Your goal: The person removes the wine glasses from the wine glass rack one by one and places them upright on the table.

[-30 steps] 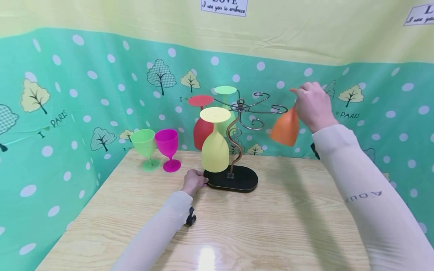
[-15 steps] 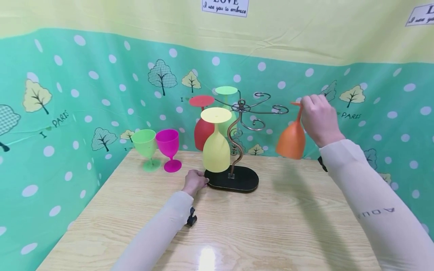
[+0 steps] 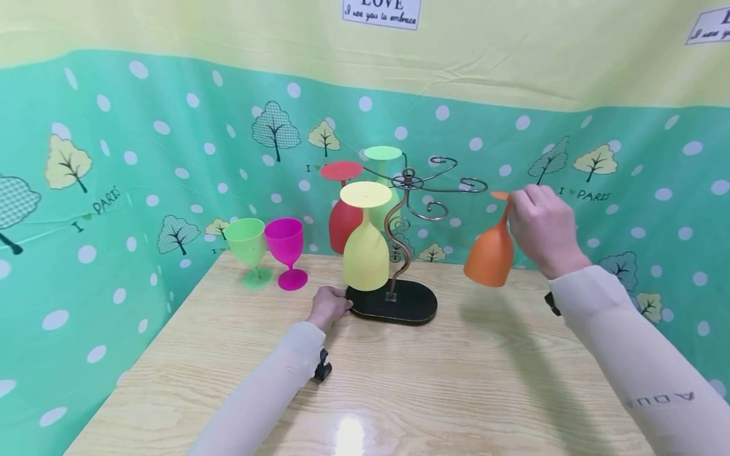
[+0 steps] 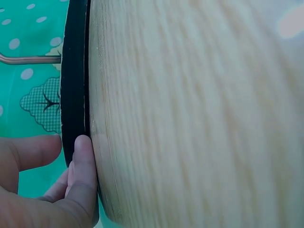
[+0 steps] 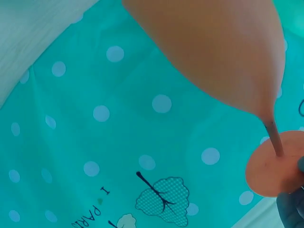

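My right hand holds an orange plastic goblet upside down by its foot, in the air right of the rack. In the right wrist view, fingertips grip the edge of the round foot. A metal glass rack with curled arms stands on a black oval base. My left hand grips the left end of this base, thumb and fingers on its edge in the left wrist view. Yellow, red and green goblets hang upside down from the rack's left side.
Upright on the table's back left stand a light green goblet and a magenta goblet, close together. The wooden table reaches back to a dotted green and yellow cloth. Several curled rack arms on the right hold no goblet.
The right hand has lowered the orange goblet and moved it slightly right, away from the rack arms. The left hand keeps its grip on the base; the rack stays in place.
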Demonstrator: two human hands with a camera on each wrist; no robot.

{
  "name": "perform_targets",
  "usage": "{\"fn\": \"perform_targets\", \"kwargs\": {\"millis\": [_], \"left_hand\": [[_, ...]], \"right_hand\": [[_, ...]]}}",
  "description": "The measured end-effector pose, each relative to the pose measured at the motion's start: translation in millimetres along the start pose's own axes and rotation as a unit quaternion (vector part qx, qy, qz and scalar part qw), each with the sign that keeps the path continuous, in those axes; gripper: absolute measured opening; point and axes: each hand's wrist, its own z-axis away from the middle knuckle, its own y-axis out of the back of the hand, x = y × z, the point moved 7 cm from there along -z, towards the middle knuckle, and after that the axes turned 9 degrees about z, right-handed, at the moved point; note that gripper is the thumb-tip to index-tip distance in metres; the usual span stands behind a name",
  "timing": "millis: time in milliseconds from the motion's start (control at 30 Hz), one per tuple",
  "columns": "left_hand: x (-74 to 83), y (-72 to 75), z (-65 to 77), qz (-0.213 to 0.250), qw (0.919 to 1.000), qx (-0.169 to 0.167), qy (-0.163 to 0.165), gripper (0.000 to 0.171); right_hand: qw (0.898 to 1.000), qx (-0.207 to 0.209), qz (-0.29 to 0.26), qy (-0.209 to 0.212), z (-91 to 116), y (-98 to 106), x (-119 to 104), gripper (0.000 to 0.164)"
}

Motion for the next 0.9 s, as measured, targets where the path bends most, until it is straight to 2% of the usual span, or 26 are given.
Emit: {"fn": "perform_targets", "kwargs": {"millis": [133,200,367,533,733,800,900], "left_hand": [[-1.7,-0.6,1.9,0.016,0.9998,-0.014,-0.002,0.028],[-1.4,0.1,4.3,0.020,0.9995,-0.023,-0.005,0.026],[2.5,5.0,13.3,0.013,0.9993,-0.034,-0.012,0.024],[8.0,8.1,25.2,0.008,0.9987,-0.049,-0.012,0.029],[20.6,3.6,47.9,-0.025,0.9950,-0.078,-0.058,0.029],[22.8,-1.5,57.1,-0.024,0.9928,-0.097,-0.067,0.029],[22.5,-10.0,70.0,0.001,0.9900,-0.128,-0.059,0.029]], "right_hand": [[1.000,0.016,0.004,0.010,10,5,-7,0.010],[1.000,0.006,0.006,0.011,15,6,-11,0.009],[1.000,0.007,-0.010,0.000,28,9,-21,0.009],[0.999,0.027,-0.029,-0.009,37,12,-33,0.008],[0.998,0.026,-0.055,-0.015,45,10,-48,0.005],[0.997,0.028,-0.064,-0.018,48,10,-53,0.004],[0.996,0.034,-0.074,-0.024,54,9,-61,0.005]]}}
